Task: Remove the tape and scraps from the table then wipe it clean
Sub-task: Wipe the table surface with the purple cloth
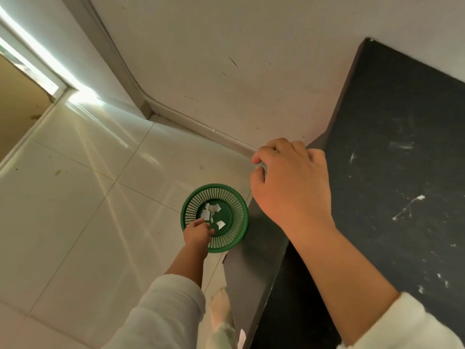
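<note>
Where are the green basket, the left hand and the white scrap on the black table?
basket (235,197): head view, on its far slotted wall.
left hand (197,233): head view, on the back of the hand, above the basket.
scrap (420,197): head view, on its white middle, lying on the table.

Left hand (197,231) reaching down, right hand (289,182) curled

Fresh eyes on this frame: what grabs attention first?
The green basket on the pale tiled floor beside the table, with white scraps lying in it and the left hand reaching over its rim. Then the right hand, curled at the edge of the black table, whose top shows white smears and bits.
</note>
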